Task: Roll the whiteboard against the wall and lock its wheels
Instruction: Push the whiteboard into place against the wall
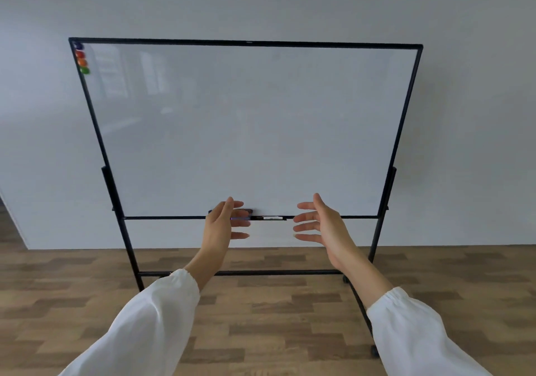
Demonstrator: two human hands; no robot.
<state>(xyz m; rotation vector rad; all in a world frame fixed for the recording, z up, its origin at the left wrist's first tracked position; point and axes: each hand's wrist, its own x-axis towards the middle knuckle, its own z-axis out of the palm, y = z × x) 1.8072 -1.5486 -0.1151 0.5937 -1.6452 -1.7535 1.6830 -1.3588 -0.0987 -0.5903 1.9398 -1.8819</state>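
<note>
The whiteboard (246,129) stands upright on its wheeled stand directly beyond the fingers (304,217), its back near the wall (261,4); contact with the wall cannot be confirmed. The left hand (224,225) and right hand (322,225) hover before the lower rail, fingers spread and straight, gripping nothing. Judgement: the board is broad, rigid and likely top-heavy, with a slick face. Best hold: the side uprights (391,184), outward of both hands. A caster (374,350) sits below the right fingers; lock state unreadable.
</note>
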